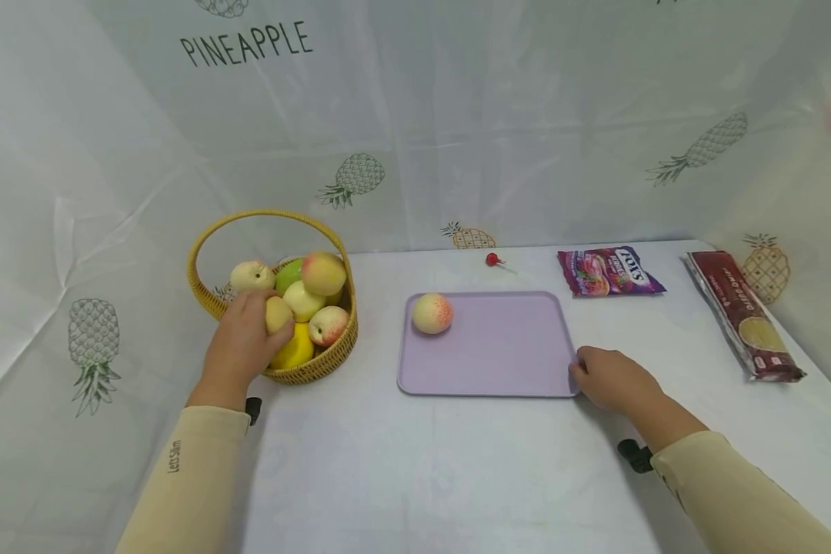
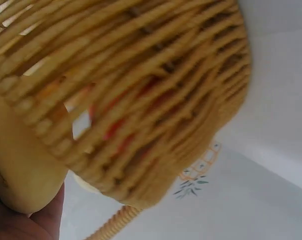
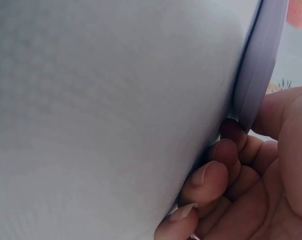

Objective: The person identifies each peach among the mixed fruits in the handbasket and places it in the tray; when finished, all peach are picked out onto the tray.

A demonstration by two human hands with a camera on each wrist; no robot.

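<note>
Pineapple-printed sheeting (image 1: 519, 169) hangs behind a white table (image 1: 388, 462), and it's all going on over at the wicker basket (image 1: 335, 352)! Left hand (image 1: 238, 335) right there at its left side, fingers wrapped round a yellow fruit (image 1: 278, 315), beside the rest of the piled fruit (image 1: 323, 273). Smooth skin on that one; from here I'd call it light and firm, perhaps an imitation, so little risk of bruising, but rounded enough to slip out of a lazy grip. Best hold? Round the fat middle, just as these fingers have it, keeping clear of that arching handle (image 1: 270, 213).

Across to the right hand (image 1: 616, 381), and it's pinching the near part of the lilac tray's (image 1: 502, 346) right edge, thumb on one side of the rim, forefinger on the other. Thin, stiff-looking plastic, I'd judge, likely light and quick to skate on that tabletop, so the rim is the sensible place to grab. And mind the peach (image 1: 432, 313), sitting alone near the tray's far left corner: round, probably light, and one sharp tilt could set it rolling!
</note>
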